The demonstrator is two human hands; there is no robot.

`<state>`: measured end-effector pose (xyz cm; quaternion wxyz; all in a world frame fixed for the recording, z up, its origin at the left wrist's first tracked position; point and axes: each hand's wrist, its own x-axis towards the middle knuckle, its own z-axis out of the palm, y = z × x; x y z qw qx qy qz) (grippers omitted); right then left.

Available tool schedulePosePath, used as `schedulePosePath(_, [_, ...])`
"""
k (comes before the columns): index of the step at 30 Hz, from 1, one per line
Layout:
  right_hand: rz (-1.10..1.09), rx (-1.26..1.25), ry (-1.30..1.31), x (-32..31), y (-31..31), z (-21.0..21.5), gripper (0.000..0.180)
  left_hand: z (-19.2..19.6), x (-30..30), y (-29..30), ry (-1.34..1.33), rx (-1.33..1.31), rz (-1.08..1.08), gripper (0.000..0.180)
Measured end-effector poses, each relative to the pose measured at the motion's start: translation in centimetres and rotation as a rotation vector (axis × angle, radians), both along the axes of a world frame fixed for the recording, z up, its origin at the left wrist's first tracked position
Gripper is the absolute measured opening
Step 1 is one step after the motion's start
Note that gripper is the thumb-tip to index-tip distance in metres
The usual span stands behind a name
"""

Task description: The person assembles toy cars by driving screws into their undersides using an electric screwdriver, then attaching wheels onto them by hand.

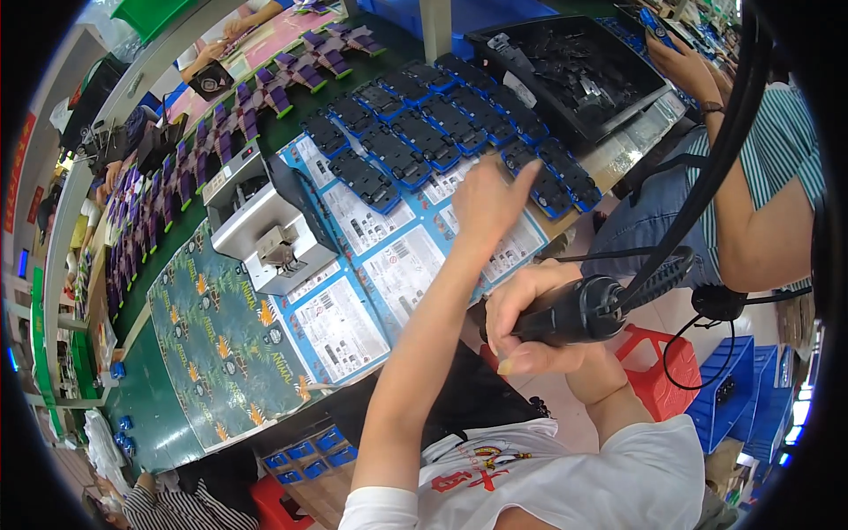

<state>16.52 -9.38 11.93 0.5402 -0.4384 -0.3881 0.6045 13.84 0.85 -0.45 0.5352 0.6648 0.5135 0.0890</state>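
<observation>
Rows of upside-down toy cars [395, 152] with blue bodies and black undersides cover the right half of the worktable. Over their near edge reaches my left hand [488, 208], its thumb spread away from the fingers, beside a toy car [541, 184] at the right end. The fingertips are partly hidden, and nothing shows inside that hand. In front of my body, my right hand [539, 305] is wrapped round a black corded electric screwdriver [574, 314]. Its cable runs up to the right; the tip is hidden.
A metal-fronted device [278, 238] stands mid-table on printed sheets [340, 322]. A black bin [574, 84] of dark parts sits at the far right. Purple toys [216, 137] line the far side. A co-worker [751, 194] sits at right, near a red stool [658, 375].
</observation>
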Motion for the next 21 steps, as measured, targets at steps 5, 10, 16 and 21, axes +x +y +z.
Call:
schedulePosePath(5, [-0.017, 0.039, -0.037, 0.5, -0.1, -0.1, 0.03, -3.0, 2.1, -1.0, -0.077, 0.025, 0.12, 0.043])
schedulePosePath(10, [-0.062, -0.016, -0.053, 1.4, -0.7, -0.7, 0.031, -2.9, 3.8, -1.6, -0.095, -0.089, 0.223, 0.058])
schedulePosePath(16, [-0.175, -0.134, 0.052, 1.9, -2.7, -1.1, 0.028, -3.5, 5.9, -2.6, 0.046, -0.076, -0.098, 0.062])
schedulePosePath(21, [-0.283, -0.021, 0.179, 2.6, -3.5, -1.1, 0.032, -3.6, 5.2, -4.6, -0.138, -0.367, 0.018, 0.054])
